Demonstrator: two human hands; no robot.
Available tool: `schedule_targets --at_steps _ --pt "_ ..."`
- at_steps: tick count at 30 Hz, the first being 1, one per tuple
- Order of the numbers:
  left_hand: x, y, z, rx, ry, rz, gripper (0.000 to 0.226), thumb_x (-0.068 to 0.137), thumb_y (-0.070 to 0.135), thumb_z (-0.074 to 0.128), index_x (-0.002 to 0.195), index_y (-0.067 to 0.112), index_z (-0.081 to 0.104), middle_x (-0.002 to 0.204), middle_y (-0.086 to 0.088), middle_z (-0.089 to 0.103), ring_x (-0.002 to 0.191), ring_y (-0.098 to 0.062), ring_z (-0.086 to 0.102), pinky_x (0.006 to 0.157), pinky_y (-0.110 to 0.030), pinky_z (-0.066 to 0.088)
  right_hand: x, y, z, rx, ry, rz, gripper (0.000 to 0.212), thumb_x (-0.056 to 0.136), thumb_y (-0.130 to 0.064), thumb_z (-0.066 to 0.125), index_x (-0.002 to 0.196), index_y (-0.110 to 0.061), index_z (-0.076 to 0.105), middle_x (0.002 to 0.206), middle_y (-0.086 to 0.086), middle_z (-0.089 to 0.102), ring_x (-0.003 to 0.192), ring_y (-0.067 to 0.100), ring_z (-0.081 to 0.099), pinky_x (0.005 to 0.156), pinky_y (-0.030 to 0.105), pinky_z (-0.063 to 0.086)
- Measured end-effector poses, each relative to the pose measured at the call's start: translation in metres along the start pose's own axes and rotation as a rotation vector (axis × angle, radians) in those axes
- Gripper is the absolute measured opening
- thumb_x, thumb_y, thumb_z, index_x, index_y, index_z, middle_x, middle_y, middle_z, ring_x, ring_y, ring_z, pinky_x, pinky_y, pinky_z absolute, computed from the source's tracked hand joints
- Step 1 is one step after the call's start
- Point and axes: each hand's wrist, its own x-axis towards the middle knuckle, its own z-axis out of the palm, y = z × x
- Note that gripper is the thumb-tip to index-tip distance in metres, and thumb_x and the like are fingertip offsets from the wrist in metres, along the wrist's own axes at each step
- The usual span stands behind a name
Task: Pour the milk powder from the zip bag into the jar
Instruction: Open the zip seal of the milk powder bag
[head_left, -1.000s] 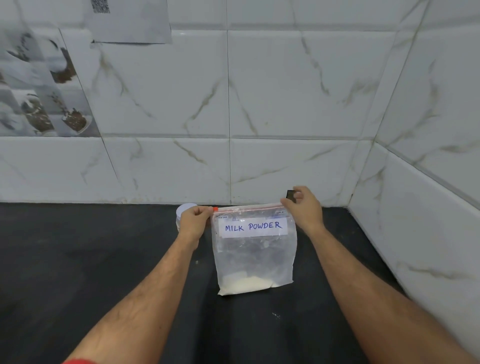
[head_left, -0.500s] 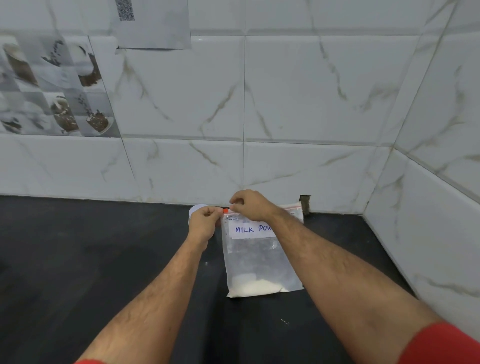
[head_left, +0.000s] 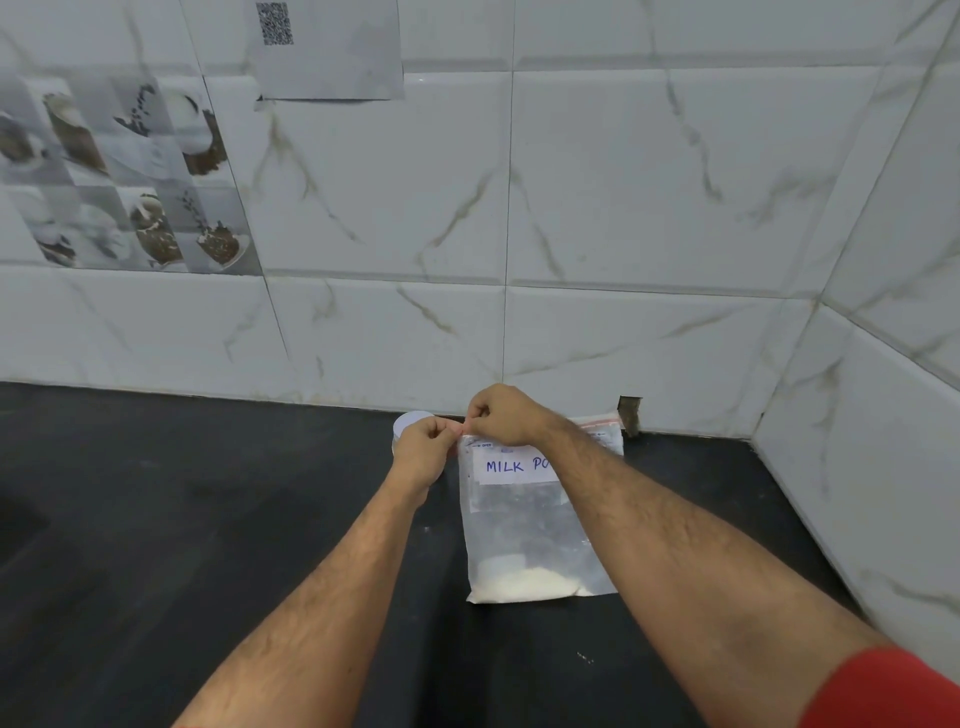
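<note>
Upright on the dark counter (head_left: 156, 545), close to the tiled wall (head_left: 623, 208), a clear zip bag (head_left: 524, 525) is being held by its top left corner, with the left hand (head_left: 423, 449) and the right hand (head_left: 504, 415) both being pinched shut on the red zip strip there, fingertips almost touching. White milk powder (head_left: 524, 587) is being kept at the bottom of the bag, and a handwritten label (head_left: 511, 465) is being partly covered by the right forearm. Just behind the left hand, a white-lidded jar (head_left: 408, 422) is being mostly hidden, standing beside the bag's left edge
</note>
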Motion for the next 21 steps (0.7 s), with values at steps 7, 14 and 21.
schedule_targets --at_steps 7,14,21 --pt "0.004 -0.003 0.001 0.103 0.007 -0.007 0.024 0.101 0.020 0.051 0.093 0.003 0.066 0.083 -0.009 0.064 0.078 -0.020 0.054 0.070 -0.034 0.044 0.001 0.002 0.000 -0.129 -0.032 0.021 0.011 0.091 -0.018 0.057 0.089 -0.018 0.068 0.082 -0.013 0.061 0.090 0.018 0.062 0.088 0.041 0.054" --pt "0.004 -0.003 0.003 0.173 0.017 -0.002 0.025 0.102 0.021 0.050 0.080 0.014 0.061 0.075 -0.001 0.061 0.075 -0.017 0.053 0.068 -0.029 0.045 -0.007 0.017 -0.007 -0.105 -0.035 0.008 0.015 0.092 -0.010 0.053 0.087 -0.018 0.065 0.079 -0.017 0.057 0.087 0.014 0.057 0.079 0.029 0.046" --pt "0.003 0.000 0.006 0.152 0.011 -0.008 0.024 0.102 0.020 0.051 0.083 0.011 0.061 0.075 -0.002 0.060 0.075 -0.017 0.052 0.064 -0.025 0.043 -0.016 0.029 -0.011 -0.071 -0.002 0.027 0.015 0.092 -0.011 0.054 0.085 -0.019 0.064 0.093 -0.005 0.065 0.089 0.015 0.058 0.083 0.031 0.048"
